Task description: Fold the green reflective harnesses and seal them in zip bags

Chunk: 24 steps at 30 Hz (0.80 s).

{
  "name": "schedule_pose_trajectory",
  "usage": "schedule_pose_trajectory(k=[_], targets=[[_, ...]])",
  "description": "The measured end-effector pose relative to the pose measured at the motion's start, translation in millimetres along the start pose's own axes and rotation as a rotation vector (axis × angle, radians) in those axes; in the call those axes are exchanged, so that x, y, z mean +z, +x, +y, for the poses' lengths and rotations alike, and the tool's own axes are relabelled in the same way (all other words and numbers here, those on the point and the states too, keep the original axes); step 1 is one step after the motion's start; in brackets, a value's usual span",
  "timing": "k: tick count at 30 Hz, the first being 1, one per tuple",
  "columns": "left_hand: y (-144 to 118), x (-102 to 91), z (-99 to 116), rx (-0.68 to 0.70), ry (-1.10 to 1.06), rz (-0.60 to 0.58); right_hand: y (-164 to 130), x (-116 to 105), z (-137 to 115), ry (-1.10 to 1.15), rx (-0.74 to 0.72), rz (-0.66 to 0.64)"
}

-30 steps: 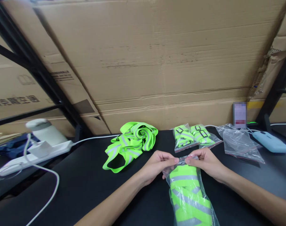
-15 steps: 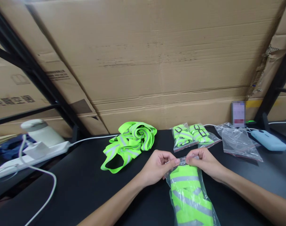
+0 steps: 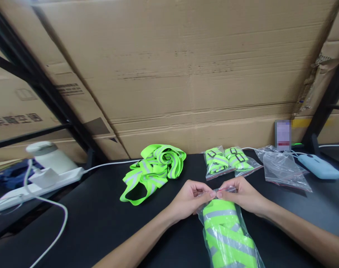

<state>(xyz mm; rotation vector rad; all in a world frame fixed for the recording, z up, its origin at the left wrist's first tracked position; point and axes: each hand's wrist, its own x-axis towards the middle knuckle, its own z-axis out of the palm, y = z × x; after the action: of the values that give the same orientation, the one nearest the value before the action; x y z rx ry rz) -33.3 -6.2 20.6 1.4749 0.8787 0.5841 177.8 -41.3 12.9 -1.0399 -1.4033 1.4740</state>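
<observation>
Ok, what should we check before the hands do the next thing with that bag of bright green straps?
1. Both hands on the bag top: ok. Left hand and right hand pinch the mouth of the clear bag.
2. Green strap fully inside the bag: ok, none pokes out at the top.
3. Bag mouth sealed all along: cannot tell, fingers cover it.
4. Bag resting on the black table: ok.
5. Loose strap pile apart from the hands: ok.
6. Two packed bags lying apart: ok.
</observation>
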Motion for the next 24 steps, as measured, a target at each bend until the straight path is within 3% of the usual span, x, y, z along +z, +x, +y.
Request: schedule_pose_trajectory(k=[6, 15, 21, 24], targets=[[-1, -5.7, 0, 0.003, 0.014, 0.059, 2, -8, 0, 0.105, 0.158, -0.005], [1, -10.9, 3, -0.048, 0.029, -0.062, 2, -3, 15, -0.039, -0.070, 0.008], [-2, -7.1, 5, 0.045, 0.046, -0.027, 3, 0, 13, 0.008, -0.009, -0.053], [0, -12.6, 5, 0.046, 0.030, 0.039, 4, -3, 11, 0.031, 0.049, -0.004]])
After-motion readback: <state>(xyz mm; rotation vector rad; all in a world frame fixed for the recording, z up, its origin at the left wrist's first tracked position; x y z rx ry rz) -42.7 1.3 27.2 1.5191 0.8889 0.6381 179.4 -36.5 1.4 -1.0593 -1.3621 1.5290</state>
